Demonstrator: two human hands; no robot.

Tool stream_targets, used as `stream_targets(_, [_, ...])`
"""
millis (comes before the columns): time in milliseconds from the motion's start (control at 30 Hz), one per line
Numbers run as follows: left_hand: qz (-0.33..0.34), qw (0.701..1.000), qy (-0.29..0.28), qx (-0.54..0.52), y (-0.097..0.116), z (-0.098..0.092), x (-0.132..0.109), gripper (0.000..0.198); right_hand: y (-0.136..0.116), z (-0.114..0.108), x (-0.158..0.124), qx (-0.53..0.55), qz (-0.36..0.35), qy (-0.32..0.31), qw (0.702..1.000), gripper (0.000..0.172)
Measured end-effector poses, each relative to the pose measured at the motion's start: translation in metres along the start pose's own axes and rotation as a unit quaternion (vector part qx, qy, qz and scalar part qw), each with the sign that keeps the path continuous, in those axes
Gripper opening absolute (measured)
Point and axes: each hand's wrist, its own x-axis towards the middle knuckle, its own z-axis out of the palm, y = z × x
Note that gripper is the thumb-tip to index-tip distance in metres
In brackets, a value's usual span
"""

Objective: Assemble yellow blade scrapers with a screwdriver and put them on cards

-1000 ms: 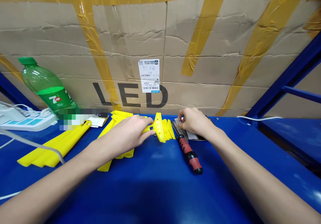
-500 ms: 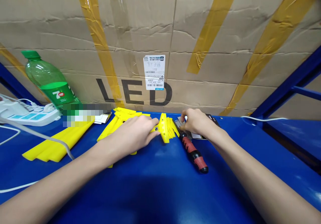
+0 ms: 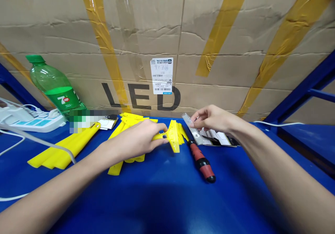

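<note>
The left hand closes firmly around the handle of a yellow plastic scraper, its wide ribbed head standing clear beyond the fingertips, just above the bench. The raised right hand pinches thumb and forefinger together on a thin silver metal blade, just above a spread of packaging cards. A red-and-black screwdriver lies close by, while more yellow scrapers sit beyond the left hand on the blue steel bench, before a taped cardboard carton.
</note>
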Motion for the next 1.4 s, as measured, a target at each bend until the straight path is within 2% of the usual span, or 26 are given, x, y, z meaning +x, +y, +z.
stream_targets(100, [-0.001, 1.000, 0.000, -0.005, -0.001, -0.006, -0.001, 0.038, -0.003, -0.001, -0.009, 0.164, -0.052, -0.112, 0.979, 0.020])
stream_targets(200, [-0.001, 1.000, 0.005, -0.007, -0.002, -0.011, -0.003, 0.038, -0.004, 0.003, -0.012, 0.217, -0.057, -0.164, 0.961, 0.027])
stream_targets(333, [0.009, 1.000, 0.009, -0.002, -0.005, -0.015, -0.005, 0.038, -0.004, 0.009, -0.010, 0.229, -0.052, -0.163, 0.958, 0.026])
stream_targets(433, [0.005, 1.000, 0.006, 0.002, -0.007, -0.016, -0.006, 0.040, -0.005, 0.016, -0.009, 0.245, -0.099, -0.103, 0.959, 0.016])
stream_targets(533, [-0.002, 1.000, 0.006, 0.012, -0.009, -0.018, -0.007, 0.041, -0.003, 0.024, -0.007, 0.293, -0.153, -0.049, 0.943, 0.012])
stream_targets(700, [-0.004, 1.000, 0.008, 0.020, -0.010, -0.020, -0.009, 0.040, 0.000, 0.035, -0.002, 0.361, -0.164, -0.050, 0.917, 0.015])
stream_targets(900, [0.003, 0.999, 0.014, 0.037, -0.011, -0.019, -0.007, 0.039, 0.001, 0.036, -0.003, 0.329, -0.159, -0.134, 0.921, 0.027])
stream_targets(1033, [0.010, 0.998, 0.022, 0.053, -0.011, -0.018, -0.006, 0.040, 0.000, 0.040, -0.001, 0.299, -0.137, -0.086, 0.940, 0.044])
stream_targets(1167, [0.008, 0.999, 0.011, 0.046, -0.009, -0.018, -0.006, 0.039, -0.005, 0.046, -0.003, 0.289, -0.117, -0.081, 0.947, 0.033])
stream_targets(1400, [0.016, 1.000, -0.003, 0.026, -0.010, -0.017, -0.005, 0.034, -0.012, 0.052, -0.010, 0.318, -0.035, -0.097, 0.943, 0.036])
